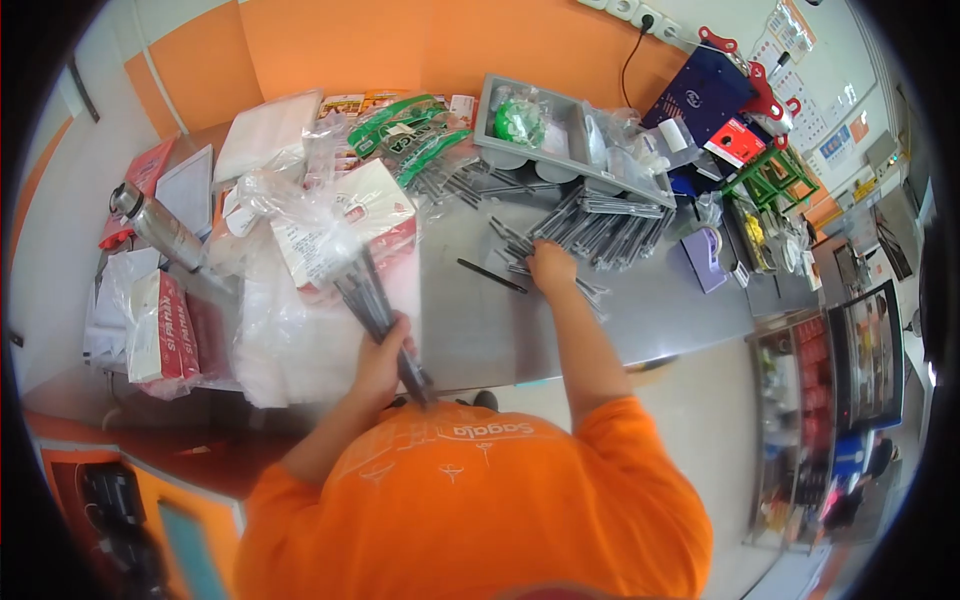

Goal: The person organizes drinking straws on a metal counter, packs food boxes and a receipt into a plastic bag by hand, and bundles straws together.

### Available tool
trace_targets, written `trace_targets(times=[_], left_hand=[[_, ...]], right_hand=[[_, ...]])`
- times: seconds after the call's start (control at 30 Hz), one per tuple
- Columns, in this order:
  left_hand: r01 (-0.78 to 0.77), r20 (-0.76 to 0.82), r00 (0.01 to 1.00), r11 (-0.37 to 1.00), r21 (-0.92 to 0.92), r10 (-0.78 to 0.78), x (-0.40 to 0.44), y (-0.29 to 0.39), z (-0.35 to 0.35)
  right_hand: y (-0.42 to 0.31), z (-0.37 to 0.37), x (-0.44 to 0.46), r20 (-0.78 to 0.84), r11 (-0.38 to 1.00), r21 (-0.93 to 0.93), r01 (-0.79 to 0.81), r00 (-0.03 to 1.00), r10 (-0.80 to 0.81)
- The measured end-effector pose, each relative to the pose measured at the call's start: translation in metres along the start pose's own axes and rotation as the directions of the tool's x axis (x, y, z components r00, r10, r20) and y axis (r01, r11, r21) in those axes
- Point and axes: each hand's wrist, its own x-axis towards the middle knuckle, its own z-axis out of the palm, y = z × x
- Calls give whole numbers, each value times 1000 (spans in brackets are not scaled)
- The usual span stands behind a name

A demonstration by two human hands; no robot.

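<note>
A bundle of thin dark sticks in clear wrap is held upright but tilted in my left hand, its fingers wrapped round the lower part. My right hand reaches to the metal table, its fingertips together at the left edge of a large pile of similar wrapped sticks. What those fingers pinch is too small to make out. A single black stick lies between my hands. Above the bundle is a crumpled clear plastic bag.
Behind stand a grey divided tray and a green-printed bag. At left are a steel bottle, a red-and-white box and stacked plastic sheets. A purple tape dispenser sits at right.
</note>
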Motion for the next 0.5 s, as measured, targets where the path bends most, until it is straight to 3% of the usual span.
trace_targets(times=[0.13, 0.27, 0.33, 0.37, 0.4, 0.43, 0.47, 0.5], left_hand=[[-23, 4, 1000, 1000, -7, 23, 4, -4, -1], [-24, -6, 1000, 1000, -8, 24, 6, -2, 0], [-50, 23, 998, 998, -28, 51, 7, 2, 2], [-54, 29, 998, 998, -26, 55, 8, 5, 2], [-36, 81, 996, 998, -57, 40, 9, 8, 2], [-17, 132, 991, 996, -87, 28, 9, 12, 4], [-21, 134, 990, 996, -88, 33, 9, 17, 8], [41, 151, 988, 995, -90, -27, 8, 23, 16]], right_hand=[[-9, -15, 4, -75, 993, 119, -7, 997, 16], [-22, -50, 14, -23, 987, 126, -102, 994, 105], [-19, -61, 21, -223, 989, 123, -84, 969, 110], [-15, -70, 24, -229, 989, 124, -85, 967, 112], [-14, -86, 24, -193, 879, 475, -39, 970, 147], [-18, -103, 22, -146, 650, 760, 6, 976, 163], [-26, -115, 13, -150, 650, 760, 10, 975, 161], [-41, -125, -5, 42, 224, 973, -62, 995, 93]])
